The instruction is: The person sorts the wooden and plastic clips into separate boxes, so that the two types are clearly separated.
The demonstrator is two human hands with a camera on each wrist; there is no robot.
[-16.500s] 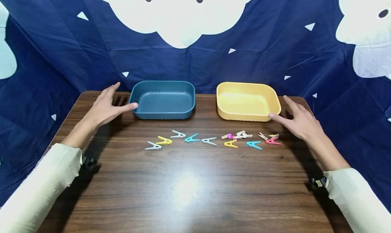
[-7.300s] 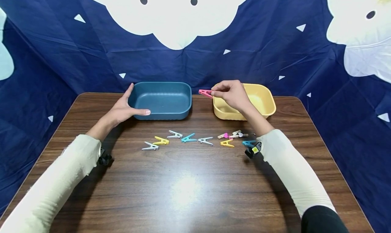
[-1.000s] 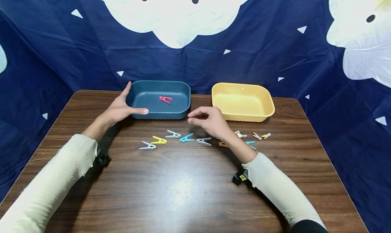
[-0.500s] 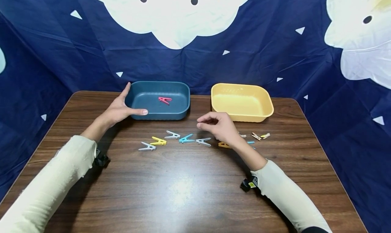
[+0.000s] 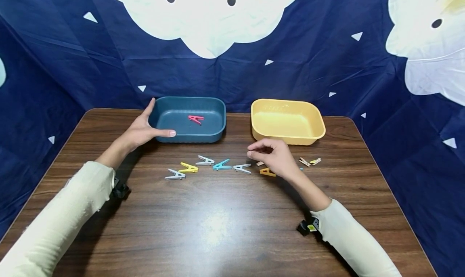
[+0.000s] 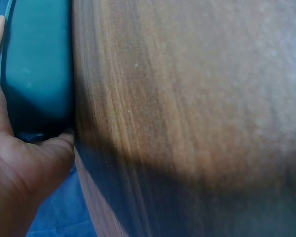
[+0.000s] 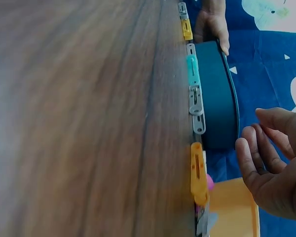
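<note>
My left hand (image 5: 139,129) spans the left end of a dark teal box (image 5: 189,139), thumb along its front wall and straight fingers at its back. Inside the box lies a pink clothespin (image 5: 196,119). My right hand (image 5: 274,156), fingers loosely bent and holding nothing, hovers above the right-hand clothespins, just in front of a yellow box (image 5: 290,140). An orange clothespin (image 5: 267,172) lies below that hand, which hides most of the small wooden pegs and the blue clothespin there. In the right wrist view, a gap shows between thumb and fingers.
On the brown table, left of the right hand, lie grey clothespins (image 5: 242,168), a yellow clothespin (image 5: 188,168) and a light blue clothespin (image 5: 222,165). Two small wooden pegs (image 5: 304,162) are to its right. A blue cloth (image 5: 232,79) hangs behind the boxes.
Since the earliest frames, the pink clothespin has gone from the table's right side into the teal box. Over the last second my right hand has moved right; my left hand stayed at the box.
</note>
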